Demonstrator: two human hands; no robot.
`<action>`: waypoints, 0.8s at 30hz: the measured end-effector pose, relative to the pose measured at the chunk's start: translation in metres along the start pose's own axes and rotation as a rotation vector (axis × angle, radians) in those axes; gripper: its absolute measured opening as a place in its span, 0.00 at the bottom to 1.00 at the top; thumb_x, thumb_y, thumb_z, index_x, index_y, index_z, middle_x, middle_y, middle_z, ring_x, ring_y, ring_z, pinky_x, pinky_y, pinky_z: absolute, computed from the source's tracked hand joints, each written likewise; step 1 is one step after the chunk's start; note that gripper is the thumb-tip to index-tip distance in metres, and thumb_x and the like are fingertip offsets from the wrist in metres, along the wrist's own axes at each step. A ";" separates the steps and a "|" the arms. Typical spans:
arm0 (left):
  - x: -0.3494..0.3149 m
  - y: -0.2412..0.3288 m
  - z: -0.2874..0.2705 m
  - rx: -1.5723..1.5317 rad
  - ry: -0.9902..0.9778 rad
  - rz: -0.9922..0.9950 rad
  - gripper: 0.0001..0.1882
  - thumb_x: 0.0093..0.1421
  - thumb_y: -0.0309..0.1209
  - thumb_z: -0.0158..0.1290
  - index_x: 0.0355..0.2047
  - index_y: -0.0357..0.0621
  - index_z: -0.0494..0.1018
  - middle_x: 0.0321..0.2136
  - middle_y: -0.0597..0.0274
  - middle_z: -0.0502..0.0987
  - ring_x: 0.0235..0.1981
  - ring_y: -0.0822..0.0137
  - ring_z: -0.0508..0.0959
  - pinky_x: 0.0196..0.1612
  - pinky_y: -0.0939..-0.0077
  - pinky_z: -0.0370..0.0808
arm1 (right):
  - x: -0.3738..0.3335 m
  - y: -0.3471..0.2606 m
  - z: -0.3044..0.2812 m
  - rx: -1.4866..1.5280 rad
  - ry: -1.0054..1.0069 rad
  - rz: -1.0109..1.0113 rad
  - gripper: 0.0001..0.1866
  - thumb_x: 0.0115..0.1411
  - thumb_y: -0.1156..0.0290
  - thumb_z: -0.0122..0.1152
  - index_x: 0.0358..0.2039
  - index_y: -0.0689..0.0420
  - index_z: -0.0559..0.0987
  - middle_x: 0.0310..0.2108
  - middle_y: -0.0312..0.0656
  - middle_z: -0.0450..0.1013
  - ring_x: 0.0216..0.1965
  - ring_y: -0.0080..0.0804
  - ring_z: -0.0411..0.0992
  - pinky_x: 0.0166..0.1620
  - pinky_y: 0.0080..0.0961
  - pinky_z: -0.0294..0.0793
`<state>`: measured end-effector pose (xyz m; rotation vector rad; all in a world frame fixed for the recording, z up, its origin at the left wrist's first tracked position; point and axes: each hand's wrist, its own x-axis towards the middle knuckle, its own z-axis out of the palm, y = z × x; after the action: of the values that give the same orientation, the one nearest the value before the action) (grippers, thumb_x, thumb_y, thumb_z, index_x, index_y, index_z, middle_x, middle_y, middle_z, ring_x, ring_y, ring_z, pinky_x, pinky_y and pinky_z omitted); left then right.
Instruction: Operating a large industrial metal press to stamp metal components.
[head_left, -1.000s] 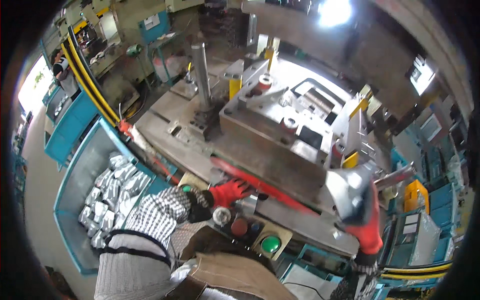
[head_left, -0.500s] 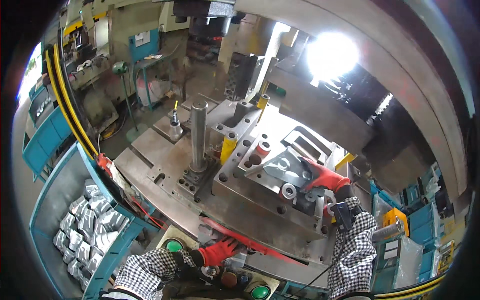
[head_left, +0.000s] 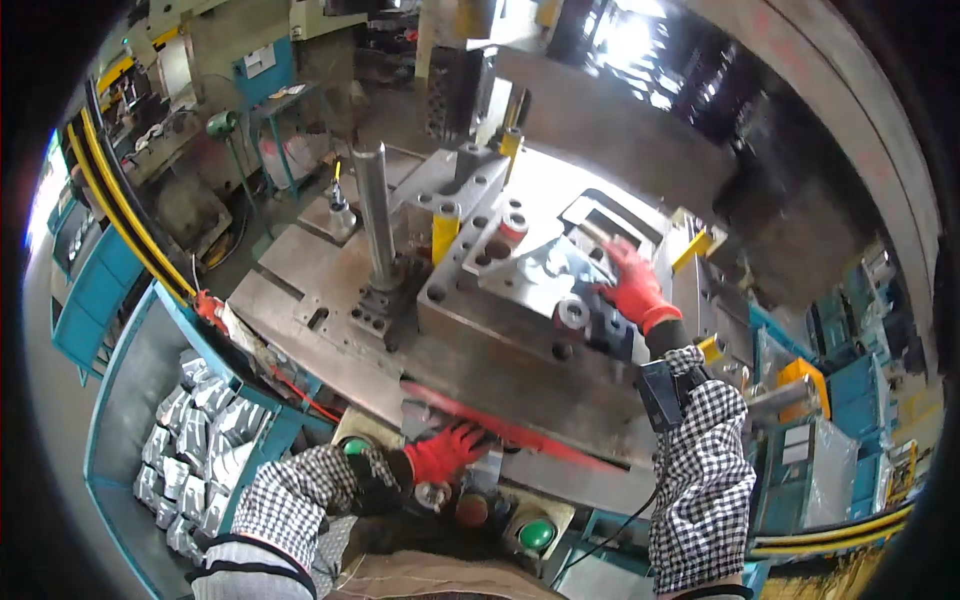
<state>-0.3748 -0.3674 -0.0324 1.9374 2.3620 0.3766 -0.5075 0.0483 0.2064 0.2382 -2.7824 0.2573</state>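
My right hand [head_left: 638,286], in a red glove, is over the right side of a steel die block [head_left: 480,312]. Its fingers are spread, with the tips at the right edge of a shiny flat metal sheet piece [head_left: 545,268] lying on the die. Whether they touch the sheet I cannot tell. Just nearer than the hand stands a round steel roller [head_left: 572,315]. My left hand [head_left: 445,453], also in a red glove, lies with fingers stretched out at the front edge of the machine bed, above a control panel. It holds nothing visible.
A thick guide post [head_left: 374,220] rises left of the die. Green push buttons [head_left: 536,535] sit on the panel in front of me. At left, a blue bin [head_left: 105,440] holds many bent metal parts [head_left: 195,440]. Blue racks [head_left: 850,460] stand at right.
The view has tilted, so the die sits higher in the picture. My right hand's fingers have spread and shifted slightly off the sheet's right side. My left hand stays at the front edge.
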 end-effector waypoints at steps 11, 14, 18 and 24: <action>-0.210 -0.057 -0.009 -0.298 0.691 -0.985 0.45 0.53 0.30 0.68 0.72 0.43 0.66 0.67 0.44 0.71 0.65 0.43 0.72 0.68 0.55 0.69 | -0.449 -0.086 -0.011 1.039 -0.696 0.445 0.42 0.56 0.57 0.77 0.67 0.59 0.71 0.61 0.52 0.73 0.64 0.45 0.71 0.66 0.41 0.69; -0.295 -0.067 0.075 -0.706 0.401 -1.109 0.39 0.59 0.31 0.68 0.70 0.43 0.69 0.62 0.52 0.76 0.59 0.52 0.78 0.61 0.61 0.75 | -0.536 -0.106 0.101 1.063 -0.511 0.668 0.48 0.56 0.49 0.78 0.70 0.60 0.67 0.65 0.54 0.70 0.67 0.48 0.68 0.69 0.43 0.66; -0.285 -0.051 0.119 -0.965 0.606 -1.134 0.33 0.62 0.31 0.69 0.67 0.42 0.73 0.55 0.58 0.82 0.51 0.61 0.82 0.53 0.66 0.80 | -0.559 -0.149 0.189 1.116 -0.158 0.775 0.55 0.56 0.42 0.79 0.73 0.61 0.64 0.69 0.55 0.68 0.70 0.51 0.66 0.72 0.46 0.64; -0.266 -0.040 0.122 -1.149 0.919 -1.174 0.28 0.59 0.24 0.69 0.60 0.37 0.77 0.49 0.59 0.85 0.45 0.64 0.85 0.49 0.65 0.83 | -0.556 -0.153 0.196 0.933 -0.077 0.784 0.50 0.55 0.52 0.81 0.70 0.62 0.66 0.66 0.53 0.71 0.67 0.47 0.69 0.70 0.43 0.67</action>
<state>-0.3335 -0.6158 -0.1872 -0.2386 2.1466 2.0321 -0.0220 -0.0661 -0.1434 -0.6612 -2.4588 1.7289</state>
